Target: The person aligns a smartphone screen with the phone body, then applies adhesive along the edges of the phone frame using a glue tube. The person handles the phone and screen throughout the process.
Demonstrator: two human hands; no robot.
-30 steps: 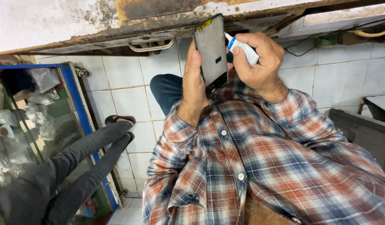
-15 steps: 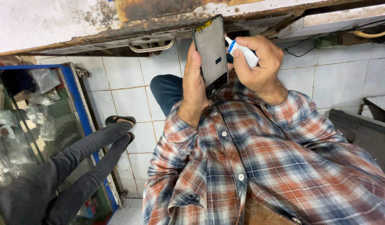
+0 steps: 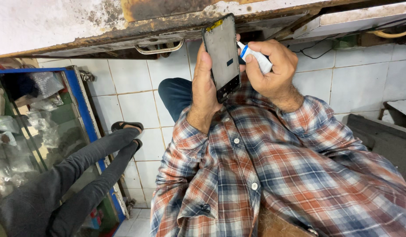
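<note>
Head view: white tiled floor (image 3: 137, 85).

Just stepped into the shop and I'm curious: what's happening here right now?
A person in a plaid shirt holds a dark phone frame upright in the left hand. The right hand grips a small white tube with a blue band, its tip at the frame's right edge. Another person's grey-trousered legs stretch out beside a glass cabinet.
</note>
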